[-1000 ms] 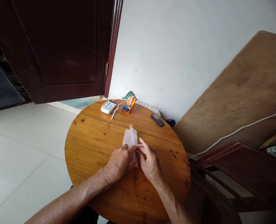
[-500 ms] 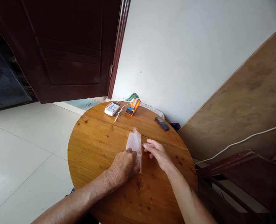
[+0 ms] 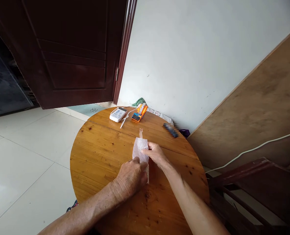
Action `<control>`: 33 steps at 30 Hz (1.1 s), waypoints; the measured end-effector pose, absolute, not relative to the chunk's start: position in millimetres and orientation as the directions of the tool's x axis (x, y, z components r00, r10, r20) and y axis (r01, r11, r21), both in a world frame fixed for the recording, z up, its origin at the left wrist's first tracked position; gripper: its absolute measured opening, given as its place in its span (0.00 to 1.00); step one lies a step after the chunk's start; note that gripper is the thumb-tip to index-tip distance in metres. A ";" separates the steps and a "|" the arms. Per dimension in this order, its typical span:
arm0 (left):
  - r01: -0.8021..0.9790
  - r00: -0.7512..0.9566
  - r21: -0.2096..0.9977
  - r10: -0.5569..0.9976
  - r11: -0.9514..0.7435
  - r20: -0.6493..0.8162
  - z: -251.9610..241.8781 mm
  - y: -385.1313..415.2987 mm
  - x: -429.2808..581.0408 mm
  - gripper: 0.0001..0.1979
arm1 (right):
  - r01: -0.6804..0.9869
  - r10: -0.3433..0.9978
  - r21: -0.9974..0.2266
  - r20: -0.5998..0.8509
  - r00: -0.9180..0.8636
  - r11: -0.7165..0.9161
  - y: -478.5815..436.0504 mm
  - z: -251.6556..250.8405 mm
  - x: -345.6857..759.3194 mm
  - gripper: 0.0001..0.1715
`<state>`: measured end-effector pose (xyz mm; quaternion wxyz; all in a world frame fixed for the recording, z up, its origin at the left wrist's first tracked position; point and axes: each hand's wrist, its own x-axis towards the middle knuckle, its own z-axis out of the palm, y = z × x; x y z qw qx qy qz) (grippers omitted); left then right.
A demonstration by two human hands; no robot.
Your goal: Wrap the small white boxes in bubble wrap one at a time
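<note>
Two hands [image 3: 132, 176] [image 3: 156, 152] — one plastic wrap [image 3: 139, 146], one table [image 3: 98, 156], one tape dispenser [image 3: 138, 116].

**Desk:** What room is there around the hands?

**Operator:** Left of my left hand [image 3: 132, 178], the round table [image 3: 96, 163] lies bare out to its rim. So does the strip nearer than both hands. Bubble wrap [image 3: 139, 147], pinched by my right hand [image 3: 156, 153], fills the gap between them. Beyond it, a white device [image 3: 118, 114], an orange tape dispenser [image 3: 139, 113] and a dark bar [image 3: 170, 130] line the far edge.

**Desk:** And to the right?

**Operator:** Tight. A leaning board [image 3: 257, 107] and a dark wooden frame [image 3: 257, 182] stand just off the rim.
</note>
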<state>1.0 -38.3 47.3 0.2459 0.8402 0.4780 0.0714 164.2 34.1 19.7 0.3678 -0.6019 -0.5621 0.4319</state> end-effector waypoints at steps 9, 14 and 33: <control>0.764 0.451 0.522 0.892 -0.379 -0.013 36.4 -43.6 0.7 0.12 | 0.317 0.992 -0.941 0.101 -0.078 0.121 -28.4 44.7 160.4 0.05; 0.770 0.285 0.578 0.956 -0.272 0.070 26.3 -54.0 -0.7 0.07 | 0.456 0.982 -0.870 0.185 -0.046 0.185 -50.3 44.9 155.8 0.06; 0.361 0.697 0.571 0.620 -0.738 0.361 4.8 -37.7 -45.7 0.29 | 0.635 0.767 -0.486 0.576 -0.284 0.600 -78.0 2.2 164.2 0.18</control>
